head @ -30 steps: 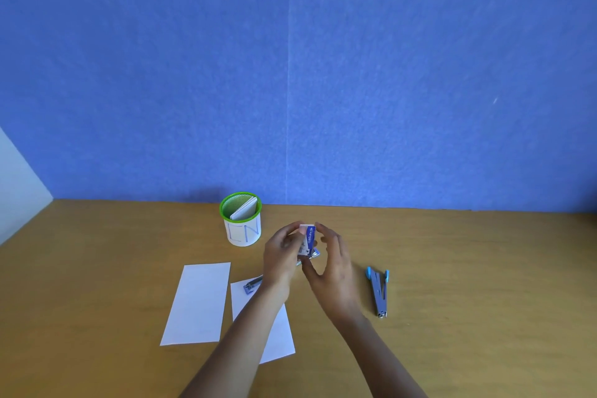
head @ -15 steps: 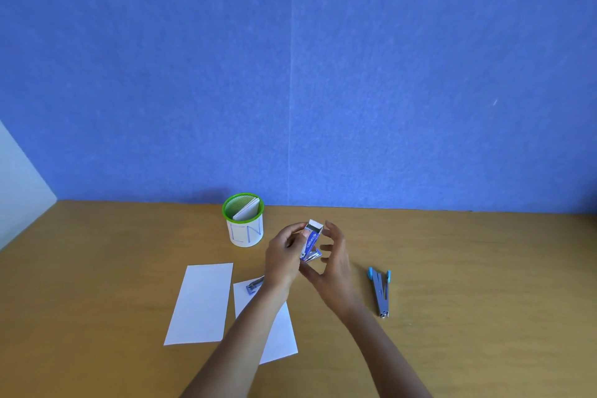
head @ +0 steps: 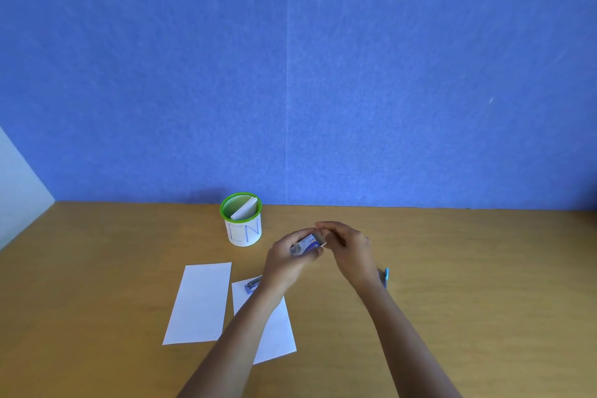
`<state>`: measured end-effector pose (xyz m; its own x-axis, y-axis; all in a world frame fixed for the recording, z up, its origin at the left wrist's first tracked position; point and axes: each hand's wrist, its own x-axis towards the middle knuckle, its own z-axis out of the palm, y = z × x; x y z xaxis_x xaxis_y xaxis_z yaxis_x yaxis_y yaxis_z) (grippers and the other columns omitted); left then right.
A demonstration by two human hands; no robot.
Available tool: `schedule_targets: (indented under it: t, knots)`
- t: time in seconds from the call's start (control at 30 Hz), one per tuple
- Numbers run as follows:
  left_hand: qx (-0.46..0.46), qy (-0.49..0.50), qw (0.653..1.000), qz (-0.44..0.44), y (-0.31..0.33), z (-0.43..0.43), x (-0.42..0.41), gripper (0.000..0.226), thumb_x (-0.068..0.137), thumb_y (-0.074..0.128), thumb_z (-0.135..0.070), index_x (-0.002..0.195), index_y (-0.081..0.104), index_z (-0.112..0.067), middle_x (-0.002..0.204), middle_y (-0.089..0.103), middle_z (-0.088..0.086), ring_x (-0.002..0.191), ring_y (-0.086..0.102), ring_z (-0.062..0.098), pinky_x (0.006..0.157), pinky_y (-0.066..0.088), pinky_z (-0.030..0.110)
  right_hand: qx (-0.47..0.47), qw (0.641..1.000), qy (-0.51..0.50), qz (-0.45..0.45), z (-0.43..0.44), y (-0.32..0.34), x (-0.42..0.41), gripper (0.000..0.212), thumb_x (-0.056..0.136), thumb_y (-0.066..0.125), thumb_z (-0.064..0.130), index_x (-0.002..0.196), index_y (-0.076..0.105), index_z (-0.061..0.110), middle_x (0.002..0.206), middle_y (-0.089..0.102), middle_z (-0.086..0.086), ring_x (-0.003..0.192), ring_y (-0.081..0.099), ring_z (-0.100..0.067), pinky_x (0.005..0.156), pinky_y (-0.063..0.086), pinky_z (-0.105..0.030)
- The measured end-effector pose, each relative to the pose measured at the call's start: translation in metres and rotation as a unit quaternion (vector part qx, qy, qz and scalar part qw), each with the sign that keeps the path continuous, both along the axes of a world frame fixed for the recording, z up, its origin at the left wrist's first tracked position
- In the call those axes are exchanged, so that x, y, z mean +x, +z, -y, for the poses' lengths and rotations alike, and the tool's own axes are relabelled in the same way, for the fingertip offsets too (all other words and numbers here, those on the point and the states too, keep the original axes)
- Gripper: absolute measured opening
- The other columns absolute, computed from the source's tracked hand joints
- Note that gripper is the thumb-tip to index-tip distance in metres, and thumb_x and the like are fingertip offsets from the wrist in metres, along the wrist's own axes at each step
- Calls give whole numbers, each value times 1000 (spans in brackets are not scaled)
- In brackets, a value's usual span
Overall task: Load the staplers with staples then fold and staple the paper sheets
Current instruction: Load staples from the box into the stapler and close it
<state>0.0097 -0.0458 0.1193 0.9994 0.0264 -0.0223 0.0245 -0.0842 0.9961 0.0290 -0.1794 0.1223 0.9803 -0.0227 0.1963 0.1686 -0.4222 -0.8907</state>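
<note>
My left hand (head: 284, 260) grips a small blue and white staple box (head: 309, 243) above the wooden desk, tilted almost flat. My right hand (head: 349, 247) pinches the box's right end with curled fingertips. A small blue stapler (head: 252, 284) lies on the top edge of the right paper sheet (head: 274, 329), partly hidden by my left wrist. A second blue stapler (head: 385, 275) lies behind my right wrist, mostly hidden. Another white paper sheet (head: 200, 302) lies flat to the left.
A white cup with a green rim (head: 242, 220), holding folded papers, stands near the back of the desk (head: 468, 284). A blue wall rises right behind the desk's far edge.
The staple box has tipped from upright to nearly flat between my hands. My right hand moved up over the box's right end.
</note>
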Motion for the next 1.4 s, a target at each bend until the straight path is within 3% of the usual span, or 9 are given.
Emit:
schedule_targets:
  t: [0.17, 0.33, 0.5, 0.6, 0.73, 0.97, 1.07, 1.23, 1.4]
  knots:
    - [19, 46, 998, 27, -5, 3, 2, 35, 70, 80, -14, 92, 67, -38, 101, 70, -2, 96, 66, 14, 87, 53, 31, 29, 999, -28, -11, -2, -4, 1, 30, 91, 48, 0, 101, 71, 17, 85, 69, 7, 83, 69, -18, 82, 56, -38]
    - [9, 54, 998, 35, -6, 2, 1, 36, 67, 81, -14, 91, 69, -38, 99, 70, 0, 93, 67, 18, 87, 54, 38, 60, 997, -44, -13, 2, 0, 1, 29, 92, 47, -2, 103, 69, 13, 93, 71, -2, 81, 70, -15, 83, 56, -31]
    - [29, 62, 997, 44, -5, 1, 1, 34, 71, 79, -9, 102, 70, -21, 101, 68, 0, 89, 65, 8, 73, 49, 11, -23, 996, -54, 73, 1, 7, -4, 18, 86, 60, 1, 96, 69, 13, 94, 66, 5, 79, 63, -6, 70, 43, -3]
    - [33, 67, 996, 49, -5, 0, 2, 34, 70, 78, -8, 102, 71, -18, 100, 69, 1, 88, 65, 10, 72, 49, 12, -95, 983, -54, 146, -1, 5, -5, 8, 78, 71, 5, 81, 70, 13, 87, 61, 2, 77, 57, -9, 69, 40, -6]
    - [39, 74, 995, 61, -6, 0, 3, 34, 70, 78, -8, 101, 71, -20, 100, 69, 0, 91, 66, 10, 76, 51, 16, -176, 969, -67, 158, -6, 1, -5, 6, 74, 76, 14, 74, 71, 14, 85, 60, 1, 83, 55, -19, 64, 47, -27]
    - [34, 80, 994, 69, -9, 1, 4, 32, 70, 79, -8, 100, 71, -16, 100, 69, 0, 89, 66, 7, 72, 48, 10, -265, 947, -88, 159, -14, 7, -8, 5, 70, 78, 15, 71, 73, 16, 83, 64, 1, 79, 57, -24, 63, 46, -29]
    - [36, 79, 994, 70, -10, 0, 4, 31, 70, 79, -9, 99, 71, -18, 100, 70, 1, 91, 66, 10, 77, 51, 16, -265, 950, -85, 140, -16, 8, -8, 3, 73, 75, 15, 73, 73, 15, 86, 64, -1, 83, 56, -25, 67, 48, -34]
    - [25, 78, 995, 63, -15, -1, 3, 33, 69, 77, -6, 94, 71, -26, 99, 70, 1, 93, 66, 17, 84, 54, 36, -210, 971, -75, 87, -17, 7, -6, 6, 79, 69, 15, 82, 72, 11, 95, 63, -2, 92, 52, -21, 73, 38, -19]
    - [24, 84, 995, 57, -15, -1, 4, 33, 70, 77, -6, 94, 70, -28, 99, 70, -2, 94, 65, 15, 83, 53, 31, -163, 979, -82, 95, -16, 9, -7, 5, 79, 67, 15, 80, 68, 11, 84, 66, -1, 85, 55, -17, 68, 40, -22]
